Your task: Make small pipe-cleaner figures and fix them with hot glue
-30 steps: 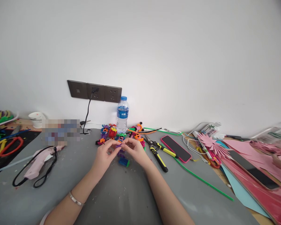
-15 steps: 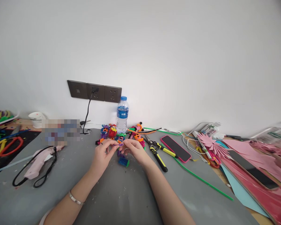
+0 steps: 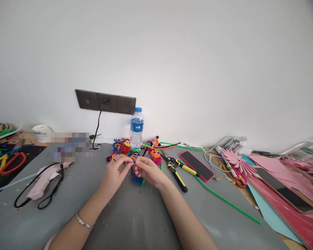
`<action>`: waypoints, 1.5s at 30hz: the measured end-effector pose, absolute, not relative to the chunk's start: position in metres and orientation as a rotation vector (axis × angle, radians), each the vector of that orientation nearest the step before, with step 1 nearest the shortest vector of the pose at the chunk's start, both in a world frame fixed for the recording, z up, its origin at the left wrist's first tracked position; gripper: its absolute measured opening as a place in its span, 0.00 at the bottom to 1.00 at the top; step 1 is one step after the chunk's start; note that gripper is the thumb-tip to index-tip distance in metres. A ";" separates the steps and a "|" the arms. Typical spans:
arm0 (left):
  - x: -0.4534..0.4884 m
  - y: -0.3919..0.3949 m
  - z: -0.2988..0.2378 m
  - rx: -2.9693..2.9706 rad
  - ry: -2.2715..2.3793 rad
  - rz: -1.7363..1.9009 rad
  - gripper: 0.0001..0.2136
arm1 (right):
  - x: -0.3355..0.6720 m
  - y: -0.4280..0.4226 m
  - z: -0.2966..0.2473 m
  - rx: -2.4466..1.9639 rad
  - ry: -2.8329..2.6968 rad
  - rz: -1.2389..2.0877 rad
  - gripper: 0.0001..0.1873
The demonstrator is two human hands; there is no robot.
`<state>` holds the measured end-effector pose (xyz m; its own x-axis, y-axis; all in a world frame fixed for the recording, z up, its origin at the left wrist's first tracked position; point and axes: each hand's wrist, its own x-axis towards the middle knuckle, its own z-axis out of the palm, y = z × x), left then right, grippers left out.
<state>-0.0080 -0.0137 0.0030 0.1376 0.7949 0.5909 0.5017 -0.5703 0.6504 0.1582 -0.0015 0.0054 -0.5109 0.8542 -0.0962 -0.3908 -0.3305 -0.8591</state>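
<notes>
Fingertips of my left hand (image 3: 116, 172) pinch a small purple piece (image 3: 130, 161) that looks like pipe cleaner. My right hand (image 3: 149, 171) meets it from the other side, its thumb and fingers closed on the same piece, which is mostly hidden. Just beneath the hands lies a blue and green fuzzy piece (image 3: 137, 181). Behind them are several colourful pipe-cleaner figures: a purple one (image 3: 117, 147), a red one with a yellow face (image 3: 126, 146), and an orange and pink one (image 3: 155, 155).
A water bottle (image 3: 137, 128) stands against the wall. Right of my hands lie yellow-black pliers (image 3: 177, 173), a pink-cased phone (image 3: 197, 166) and a green pipe cleaner (image 3: 229, 202). A pink corded tool (image 3: 43, 182) is at left. Pink paper (image 3: 276, 166) and another phone (image 3: 283, 189) lie far right.
The fingers of my right hand have curled in and closed more tightly around the purple piece. My left hand stays nearly in place.
</notes>
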 end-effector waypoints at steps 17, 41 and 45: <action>-0.005 -0.016 0.008 2.081 1.209 1.459 0.07 | 0.160 -0.002 0.009 -0.665 -0.985 2.007 0.20; -0.008 -0.011 -0.006 2.036 1.200 1.481 0.10 | 0.161 -0.001 0.007 -0.873 -1.259 1.767 0.23; -0.007 -0.011 -0.004 2.035 1.195 1.465 0.11 | 0.162 -0.002 0.011 -0.914 -1.366 1.706 0.23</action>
<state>-0.0071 -0.0113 -0.0045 0.1037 0.7972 0.5948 0.4224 -0.5767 0.6993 0.1624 -0.0023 0.0105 -0.4607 0.8845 -0.0743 -0.1210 -0.1455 -0.9819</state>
